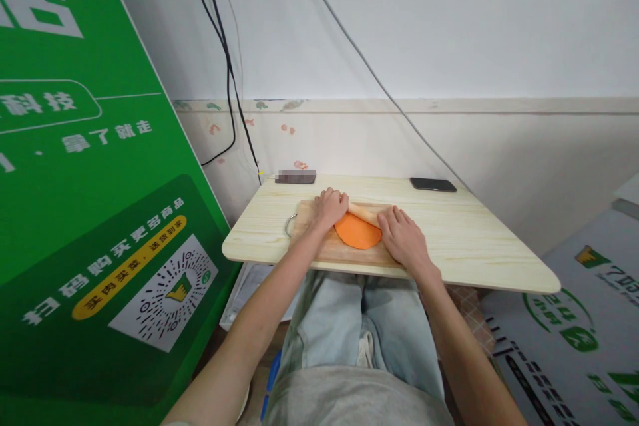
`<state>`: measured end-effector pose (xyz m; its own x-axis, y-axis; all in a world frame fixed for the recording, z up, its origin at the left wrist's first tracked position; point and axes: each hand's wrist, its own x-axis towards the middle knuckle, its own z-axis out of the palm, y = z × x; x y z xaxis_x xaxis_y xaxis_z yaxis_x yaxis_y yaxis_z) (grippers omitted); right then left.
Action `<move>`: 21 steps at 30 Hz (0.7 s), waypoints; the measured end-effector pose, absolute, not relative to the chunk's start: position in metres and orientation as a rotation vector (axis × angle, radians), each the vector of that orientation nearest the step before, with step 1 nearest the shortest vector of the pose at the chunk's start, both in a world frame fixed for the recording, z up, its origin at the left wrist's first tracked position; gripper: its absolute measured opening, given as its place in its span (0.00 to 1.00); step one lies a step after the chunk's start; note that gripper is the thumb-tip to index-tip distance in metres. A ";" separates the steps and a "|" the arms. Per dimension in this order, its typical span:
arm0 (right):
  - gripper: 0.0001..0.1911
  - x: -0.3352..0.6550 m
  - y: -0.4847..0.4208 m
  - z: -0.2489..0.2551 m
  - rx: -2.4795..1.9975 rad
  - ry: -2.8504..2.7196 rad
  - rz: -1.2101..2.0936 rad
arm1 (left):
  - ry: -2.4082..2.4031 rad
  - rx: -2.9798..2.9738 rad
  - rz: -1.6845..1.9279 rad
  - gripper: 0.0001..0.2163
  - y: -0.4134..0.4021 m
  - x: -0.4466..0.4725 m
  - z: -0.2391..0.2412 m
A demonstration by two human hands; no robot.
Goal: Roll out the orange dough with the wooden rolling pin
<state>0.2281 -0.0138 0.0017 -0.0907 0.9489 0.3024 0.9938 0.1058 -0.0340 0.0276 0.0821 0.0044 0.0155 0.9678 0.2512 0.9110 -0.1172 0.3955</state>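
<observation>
A flat orange sheet of dough lies on a wooden cutting board set on a pale wooden table. A wooden rolling pin rests across the far edge of the dough. My left hand is curled over the pin's left end. My right hand presses down on the pin's right end with the fingers lying fairly flat over it.
A black phone lies at the table's far right edge. A small dark object sits at the far left edge. A green poster board stands on the left. Cables hang down the wall. Printed boards lie lower right.
</observation>
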 end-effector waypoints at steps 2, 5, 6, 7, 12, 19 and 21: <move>0.38 0.218 -0.032 -0.012 -1.815 -2.127 -0.328 | 2.001 2.127 0.722 0.18 0.084 0.028 0.004; 0.40 0.203 -0.054 -0.025 -1.710 -2.115 -0.395 | 1.990 2.123 0.749 0.17 0.086 0.028 0.002; 0.40 0.200 -0.057 -0.025 -1.715 -2.110 -0.395 | 1.987 2.128 0.755 0.17 0.086 0.028 0.002; 0.40 0.198 -0.058 -0.024 -1.741 -2.104 -0.382 | 1.985 2.135 0.758 0.17 0.086 0.028 0.001; 0.39 0.213 -0.033 -0.002 -1.970 -2.078 -0.243 | 1.980 2.166 0.755 0.18 0.086 0.027 -0.002; 0.35 0.232 0.008 0.029 -2.167 -2.224 -0.033 | 1.977 2.218 0.687 0.19 0.088 0.026 -0.003; 0.35 0.229 0.019 0.034 -2.171 -2.233 -0.071 | 1.986 2.230 0.654 0.19 0.088 0.027 -0.003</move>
<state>0.2290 0.0191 0.0344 -0.0285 0.9983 0.0501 0.9995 0.0278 0.0146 0.0265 0.0878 -0.0034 0.0662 0.9642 0.2567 0.9280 -0.1540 0.3392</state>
